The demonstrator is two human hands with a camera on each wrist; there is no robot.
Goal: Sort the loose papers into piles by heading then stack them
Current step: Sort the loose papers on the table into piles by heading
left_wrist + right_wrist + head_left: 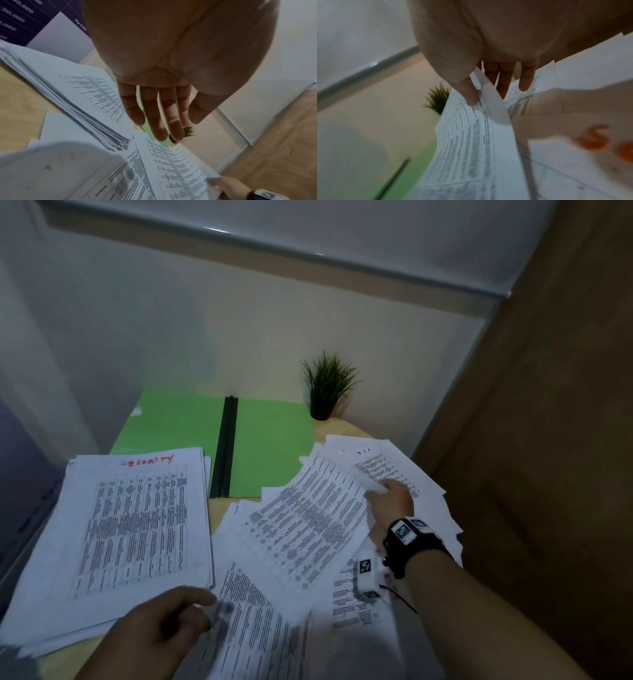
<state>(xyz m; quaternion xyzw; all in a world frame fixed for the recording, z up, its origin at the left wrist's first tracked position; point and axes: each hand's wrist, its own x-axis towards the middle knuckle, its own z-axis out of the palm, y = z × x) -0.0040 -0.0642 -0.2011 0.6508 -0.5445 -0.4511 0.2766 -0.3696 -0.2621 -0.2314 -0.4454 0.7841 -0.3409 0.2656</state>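
On the wooden desk a thick sorted pile, headed in red handwriting (it reads roughly "SECURITY"), lies at the left, its far edge overlapping an open green folder. To its right, loose papers lie fanned and overlapping. The right hand pinches the edge of one printed sheet between thumb and fingers, the sheet raised at a slant above the scattered ones; the right wrist view shows the paper's corner curled between thumb and fingers. The left hand hovers over the near papers just beside the pile, fingers relaxed, nearly straight, holding nothing. A small potted plant stands by the wall behind the folder.
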